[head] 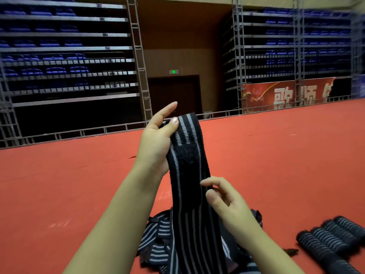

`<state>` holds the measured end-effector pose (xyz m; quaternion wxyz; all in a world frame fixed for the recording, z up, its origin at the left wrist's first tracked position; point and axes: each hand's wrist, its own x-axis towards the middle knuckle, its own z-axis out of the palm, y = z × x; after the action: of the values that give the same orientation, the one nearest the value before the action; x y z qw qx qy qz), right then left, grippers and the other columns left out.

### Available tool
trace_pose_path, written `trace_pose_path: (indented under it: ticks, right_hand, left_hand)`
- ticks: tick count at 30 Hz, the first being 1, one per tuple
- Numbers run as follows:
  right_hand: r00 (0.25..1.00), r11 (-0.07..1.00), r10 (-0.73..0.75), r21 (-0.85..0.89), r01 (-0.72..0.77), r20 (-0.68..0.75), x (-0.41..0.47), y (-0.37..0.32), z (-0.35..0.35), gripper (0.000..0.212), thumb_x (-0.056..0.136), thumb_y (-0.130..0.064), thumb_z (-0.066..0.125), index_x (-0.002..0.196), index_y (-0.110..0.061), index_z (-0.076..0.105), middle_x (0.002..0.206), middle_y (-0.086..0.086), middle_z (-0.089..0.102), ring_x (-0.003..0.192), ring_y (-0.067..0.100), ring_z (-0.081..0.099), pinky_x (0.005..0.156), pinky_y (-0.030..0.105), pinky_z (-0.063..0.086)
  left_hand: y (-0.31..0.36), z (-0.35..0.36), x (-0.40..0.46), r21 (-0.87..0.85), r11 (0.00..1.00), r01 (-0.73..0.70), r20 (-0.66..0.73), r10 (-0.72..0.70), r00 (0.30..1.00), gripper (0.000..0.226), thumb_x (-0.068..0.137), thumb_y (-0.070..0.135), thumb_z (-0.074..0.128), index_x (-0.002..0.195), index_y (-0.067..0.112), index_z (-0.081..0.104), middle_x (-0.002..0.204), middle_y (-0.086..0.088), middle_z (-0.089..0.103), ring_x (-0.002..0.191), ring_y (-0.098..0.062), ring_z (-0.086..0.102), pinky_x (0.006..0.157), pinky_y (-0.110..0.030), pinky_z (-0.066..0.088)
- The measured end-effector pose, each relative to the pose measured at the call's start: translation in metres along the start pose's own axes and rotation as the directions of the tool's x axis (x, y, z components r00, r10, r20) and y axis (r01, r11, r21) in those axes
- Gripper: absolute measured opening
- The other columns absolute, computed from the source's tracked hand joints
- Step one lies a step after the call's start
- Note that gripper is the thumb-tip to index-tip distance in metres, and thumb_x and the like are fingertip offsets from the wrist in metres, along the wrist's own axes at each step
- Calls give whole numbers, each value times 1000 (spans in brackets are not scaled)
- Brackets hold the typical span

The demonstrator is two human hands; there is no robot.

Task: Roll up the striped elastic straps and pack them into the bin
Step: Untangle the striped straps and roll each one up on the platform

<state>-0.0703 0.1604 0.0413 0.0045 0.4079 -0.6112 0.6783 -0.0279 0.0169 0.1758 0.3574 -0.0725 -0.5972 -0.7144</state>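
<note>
The strap (187,167) hangs upright, its top pinched under the raised left hand (156,143) thumb, its edge pinched lower between right hand (223,200) fingertips.

Two bare forearms reach into view — no sleeves, watch or rings. The left hand (156,139) and right hand (227,202) are ungloved, fingernails short, unpainted.

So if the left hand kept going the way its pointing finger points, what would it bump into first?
Probably nothing close. The left hand pinches the top of the striped strap, and its forefinger points up and away, past the strap. Beyond that lies open red floor, then the far wall with a dark doorway, though depth is hard to judge.
</note>
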Motion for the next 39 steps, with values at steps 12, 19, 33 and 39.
trace_pose_path:
  ticks: [12, 19, 33, 39]
  right_hand:
    - [986, 987, 75, 153, -51, -151, 3, 7, 2, 10, 88, -5, 66, 93, -9, 58, 81, 3, 70, 78, 14, 66, 74, 36, 51]
    - [973, 986, 43, 169, -4, -228, 14, -10, 9, 53, 89, -9, 64, 127, -34, 37, 97, 4, 73, 81, 22, 72, 73, 39, 58]
    - [890, 944, 329, -99, -314, 315, -56, 35, -3, 32, 91, -8, 63, 109, -33, 69, 111, -24, 67, 105, -1, 63, 92, 27, 53]
    - [858, 889, 396, 97, -447, 325, -59, 36, -7, 28, 92, -2, 59, 104, -24, 71, 105, -5, 66, 83, 15, 68, 63, 29, 58]
  left_hand:
    - [-12, -16, 6, 35, 991, 128, 67, -130, 989, 59, 92, 27, 63, 146, 27, 39, 112, 6, 69, 92, -7, 71, 78, -29, 57]
    - [-57, -22, -12, 75, 943, 324, 70, -329, 942, 76, 96, 2, 56, 154, 38, 24, 118, -13, 63, 84, -19, 73, 64, -30, 60]
    - [-80, -46, 35, 148, 952, 270, -335, -209, 919, 59, 91, -17, 32, 134, 17, 55, 104, -6, 58, 72, -18, 60, 73, -38, 59]
    - [-89, -48, 35, 170, 951, 258, -326, -193, 925, 60, 93, -15, 34, 137, 21, 53, 129, -11, 53, 79, -16, 63, 67, -31, 61]
